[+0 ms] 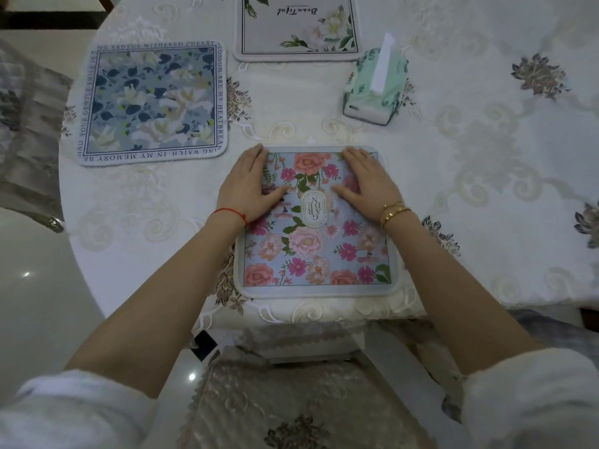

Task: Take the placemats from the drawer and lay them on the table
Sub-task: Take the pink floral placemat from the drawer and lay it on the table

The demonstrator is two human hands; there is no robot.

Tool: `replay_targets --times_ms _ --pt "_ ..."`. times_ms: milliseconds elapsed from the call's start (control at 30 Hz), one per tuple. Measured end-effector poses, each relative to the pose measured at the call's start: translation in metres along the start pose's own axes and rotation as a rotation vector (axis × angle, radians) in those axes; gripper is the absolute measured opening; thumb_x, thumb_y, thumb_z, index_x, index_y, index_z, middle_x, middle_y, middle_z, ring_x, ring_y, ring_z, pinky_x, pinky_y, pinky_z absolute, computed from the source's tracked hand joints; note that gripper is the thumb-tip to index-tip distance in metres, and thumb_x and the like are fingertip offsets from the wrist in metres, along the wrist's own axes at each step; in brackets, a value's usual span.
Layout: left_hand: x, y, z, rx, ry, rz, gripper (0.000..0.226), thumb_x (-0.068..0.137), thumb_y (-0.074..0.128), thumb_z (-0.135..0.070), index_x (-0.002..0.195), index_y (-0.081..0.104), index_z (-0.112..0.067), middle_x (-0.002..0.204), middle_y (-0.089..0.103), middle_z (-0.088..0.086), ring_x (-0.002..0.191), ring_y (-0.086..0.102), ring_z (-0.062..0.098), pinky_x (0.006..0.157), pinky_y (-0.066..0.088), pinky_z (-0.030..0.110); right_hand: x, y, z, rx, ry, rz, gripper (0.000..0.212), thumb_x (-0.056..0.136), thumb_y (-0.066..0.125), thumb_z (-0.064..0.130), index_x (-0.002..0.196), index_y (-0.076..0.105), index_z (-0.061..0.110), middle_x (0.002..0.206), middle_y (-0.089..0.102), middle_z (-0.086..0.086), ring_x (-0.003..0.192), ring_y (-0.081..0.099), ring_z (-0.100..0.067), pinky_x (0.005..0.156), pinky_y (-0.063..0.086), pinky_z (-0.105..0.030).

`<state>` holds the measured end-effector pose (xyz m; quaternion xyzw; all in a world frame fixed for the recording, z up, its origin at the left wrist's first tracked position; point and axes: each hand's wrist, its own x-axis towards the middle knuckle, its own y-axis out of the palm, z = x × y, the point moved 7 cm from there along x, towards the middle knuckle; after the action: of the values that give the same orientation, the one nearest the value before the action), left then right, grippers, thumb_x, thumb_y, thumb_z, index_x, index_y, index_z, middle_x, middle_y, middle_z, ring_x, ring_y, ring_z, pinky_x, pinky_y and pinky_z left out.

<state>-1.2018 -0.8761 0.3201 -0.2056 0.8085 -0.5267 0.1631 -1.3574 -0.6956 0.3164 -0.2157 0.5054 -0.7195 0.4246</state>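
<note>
On the pink floral placemat (316,241), left hand (248,186) and right hand (369,186) flat, fingers straight and together.

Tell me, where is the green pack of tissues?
In the head view, the soft green tissue pack sits on the white embroidered tablecloth, right of the grey placemat with white flowers and beyond the right hand.

3 square placemats lie flat on the worktop (470,196). The pink-flowered placemat (319,247) sits at the near edge. The blue-flowered placemat (152,102) lies toward the left edge, and the grey placemat (296,30) lies farther back.
</note>
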Motion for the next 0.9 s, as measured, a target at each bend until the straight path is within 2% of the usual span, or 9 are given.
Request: replay_targets --times_ms 200,367,533,700,900 --pt "-0.011 -0.002 0.006 0.003 0.006 0.003 0.082 0.088 0.05 -0.057 0.15 0.022 -0.009 0.157 0.021 0.007 0.145 0.018 0.021 0.118 0.022 0.038 -0.019 -0.013 -0.031 -0.013 0.094 -0.006 0.08 0.091 0.049 0.055 0.151 0.019 0.009 0.159 0.018 -0.008 0.147 0.012 -0.024 0.121 0.008 -0.036" --pt "-0.007 0.008 -0.03 0.001 0.151 0.077 0.072 0.094 0.048 -0.044 0.151 0.02 -0.01 0.159 0.017 0.008 0.148 0.009 0.022 0.121 0.008 0.035 -0.004 -0.002 0.016 -0.038 -0.064 0.018 0.073 0.095 0.046 0.049 0.152 0.018 0.014 0.16 0.012 -0.007 0.148 0.004 -0.025 0.12 0.002 -0.037" --pt "0.009 0.012 -0.033 0.017 0.126 0.133 0.08 0.091 0.048 -0.051 0.152 0.014 -0.012 0.161 0.01 0.005 0.148 0.005 0.019 0.12 0.004 0.033 0.014 0.015 0.032 -0.023 -0.092 0.121 0.077 0.093 0.046 0.054 0.153 0.013 0.018 0.161 0.008 -0.001 0.148 0.002 -0.021 0.12 0.001 -0.039" --pt "0.002 0.006 -0.011 0.061 0.104 0.077 0.083 0.09 0.043 -0.06 0.153 0.012 -0.015 0.161 0.01 0.004 0.148 0.008 0.018 0.12 0.007 0.032 0.004 0.005 0.004 0.016 -0.063 0.072 0.08 0.091 0.046 0.057 0.153 0.014 0.018 0.161 0.011 0.0 0.148 0.006 -0.017 0.121 0.004 -0.035" --pt "-0.02 0.003 0.006 0.066 0.048 0.064 0.082 0.092 0.039 -0.059 0.152 0.012 -0.01 0.161 0.01 0.006 0.148 0.008 0.018 0.12 0.007 0.031 -0.028 -0.005 -0.032 -0.004 0.055 0.003 0.08 0.092 0.043 0.059 0.152 0.015 0.014 0.16 0.013 -0.004 0.148 0.008 -0.018 0.121 0.004 -0.033"
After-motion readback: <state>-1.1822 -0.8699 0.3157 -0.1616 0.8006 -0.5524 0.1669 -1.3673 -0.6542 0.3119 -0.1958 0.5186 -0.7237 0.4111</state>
